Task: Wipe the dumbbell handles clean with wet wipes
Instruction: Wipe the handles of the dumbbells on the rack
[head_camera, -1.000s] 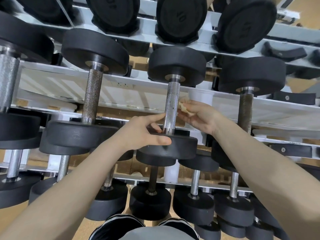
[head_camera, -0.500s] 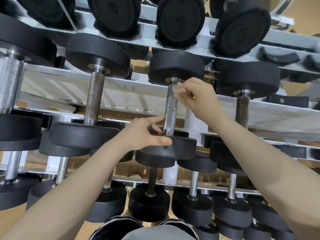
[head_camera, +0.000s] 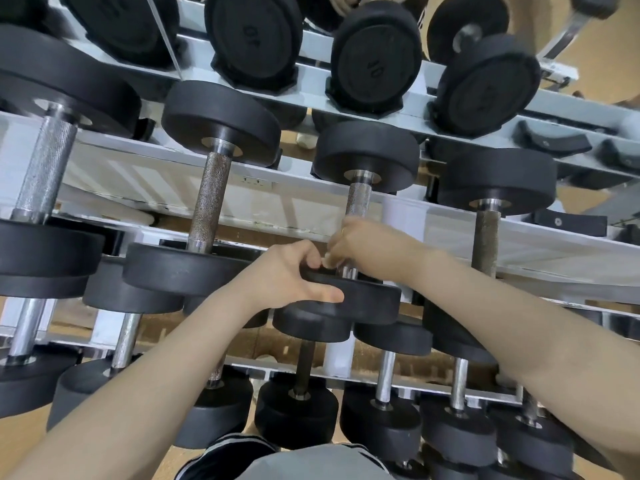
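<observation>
Right hand (head_camera: 363,244) slid down handle (head_camera: 358,199); left hand (head_camera: 287,277) grips one dumbbell.

At frame centre, your left hand (head_camera: 291,275) grips the dumbbell's near weight (head_camera: 363,299) while your right hand (head_camera: 363,247) wraps its knurled handle (head_camera: 358,199).

Down comes the right hand (head_camera: 360,242) along the handle (head_camera: 358,199), from up near the far weight half a second ago to the bottom end by the near weight (head_camera: 360,299). Its knuckles now sit just beside the left hand (head_camera: 287,275), and the upper handle shows bare. The wipe (head_camera: 328,260) is barely visible, a blurred scrap under the fingers.
</observation>
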{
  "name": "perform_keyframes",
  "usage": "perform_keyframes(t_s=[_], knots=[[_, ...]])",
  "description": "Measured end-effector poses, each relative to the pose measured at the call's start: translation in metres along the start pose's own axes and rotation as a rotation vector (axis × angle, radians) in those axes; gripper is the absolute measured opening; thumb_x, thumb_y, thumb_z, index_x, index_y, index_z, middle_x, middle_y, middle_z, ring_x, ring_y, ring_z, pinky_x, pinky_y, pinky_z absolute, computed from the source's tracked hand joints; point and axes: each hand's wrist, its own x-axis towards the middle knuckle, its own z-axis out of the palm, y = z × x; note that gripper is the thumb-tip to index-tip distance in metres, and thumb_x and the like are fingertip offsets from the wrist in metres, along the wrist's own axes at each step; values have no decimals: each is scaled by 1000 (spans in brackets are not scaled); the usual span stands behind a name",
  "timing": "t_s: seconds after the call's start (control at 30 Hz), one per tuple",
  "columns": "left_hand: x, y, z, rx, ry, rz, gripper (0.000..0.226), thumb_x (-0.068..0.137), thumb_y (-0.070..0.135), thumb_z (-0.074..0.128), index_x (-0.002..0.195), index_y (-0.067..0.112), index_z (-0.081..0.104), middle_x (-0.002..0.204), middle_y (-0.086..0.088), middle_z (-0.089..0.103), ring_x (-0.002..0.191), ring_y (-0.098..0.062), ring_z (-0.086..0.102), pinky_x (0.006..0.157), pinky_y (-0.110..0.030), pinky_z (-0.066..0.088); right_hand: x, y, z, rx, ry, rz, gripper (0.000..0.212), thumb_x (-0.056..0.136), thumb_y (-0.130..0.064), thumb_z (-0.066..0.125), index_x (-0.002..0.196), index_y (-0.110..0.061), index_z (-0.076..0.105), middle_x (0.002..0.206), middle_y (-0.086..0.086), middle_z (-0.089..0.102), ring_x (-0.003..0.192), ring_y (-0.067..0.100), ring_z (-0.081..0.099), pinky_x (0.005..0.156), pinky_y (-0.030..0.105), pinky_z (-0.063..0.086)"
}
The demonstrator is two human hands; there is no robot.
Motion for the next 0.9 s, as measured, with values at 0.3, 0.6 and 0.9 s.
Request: perform_keyframes(t_s=[0.3,0.6,0.9], knots=[[6,5,-7,73,-94,11,44,64,49,75,93,24,54,99,8,57,91,-10,52,75,-20,38,11,24,-5,76,414,335,31,78,11,53,95,-7,71,99,8,68,87,30,54,77,36,47],[5,6,-7,99,-95,7,49,64,49,76,100,22,55,107,-2,61,92,-13,54,80,-24,42,-39,-24,-4,707,225,505,35,85,9,44,101,-6,72,107,6,69,102,19,59,89,23,43],[-10,53,10,228,-26,430,69,79,28,70,139,16,36,139,-1,44,130,-16,39,104,-20,24,-87,-40,-7,1311,713,933,20,93,-8,49,97,-4,69,91,4,66,80,10,59,78,20,49]])
